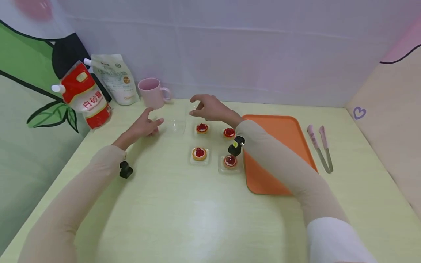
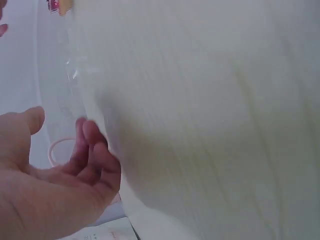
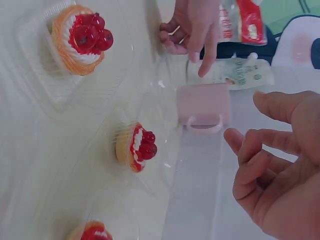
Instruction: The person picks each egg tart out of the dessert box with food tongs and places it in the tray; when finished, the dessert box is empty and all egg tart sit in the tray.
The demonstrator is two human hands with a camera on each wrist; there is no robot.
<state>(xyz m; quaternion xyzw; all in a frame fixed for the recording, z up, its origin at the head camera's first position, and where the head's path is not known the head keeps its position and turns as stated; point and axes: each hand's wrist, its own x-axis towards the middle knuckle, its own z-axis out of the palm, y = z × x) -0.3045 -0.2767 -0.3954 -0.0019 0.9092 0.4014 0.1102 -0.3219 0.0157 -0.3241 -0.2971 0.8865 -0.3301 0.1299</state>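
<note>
My left hand hovers over the table's back left, thumb and index finger apart and the other fingers loosely bent, holding nothing visible. Just right of it is a clear plastic box. Above the back of the table is my right hand, thumb and fingers spread with a gap between them; nothing shows in it in the right wrist view. Several fruit tarts with red berries sit in clear plastic boxes: one tart below the right hand, another tart by its sleeve, a front-left tart and a front-right tart.
An orange tray lies right of the tarts, partly under the right arm. Tongs with pink handles lie beyond it. A pink mug, a white pouch and a red-and-white sugar pouch stand at the back left.
</note>
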